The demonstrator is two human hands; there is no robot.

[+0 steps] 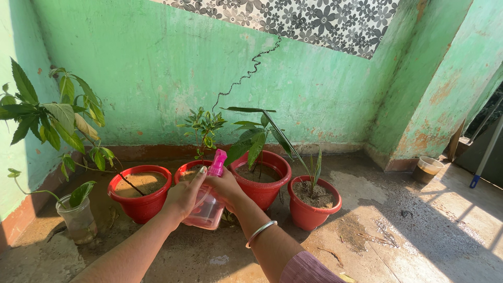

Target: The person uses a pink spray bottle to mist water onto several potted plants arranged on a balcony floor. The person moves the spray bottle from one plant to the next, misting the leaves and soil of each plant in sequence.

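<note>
Hands [207, 194] half-hiding pink spray bottle [209, 207]

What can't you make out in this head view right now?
- Spray bottle: lower body covered by the left hand and right hand; liquid level unclear.
- Second red pot: mostly hidden behind the hands.
- Small tub by the pillar: contents too small to tell.

Both forearms reached forward and inward from the bottom edge, meeting near the middle. The left hand [183, 198] was curled, its thumb raised with a pale painted nail showing. The right hand [226, 186] sat just beside it, fingers closed, back of the hand upward. The right wrist wore a thin silver bangle [260, 233], with a mauve sleeve [306, 270] lower down.
</note>
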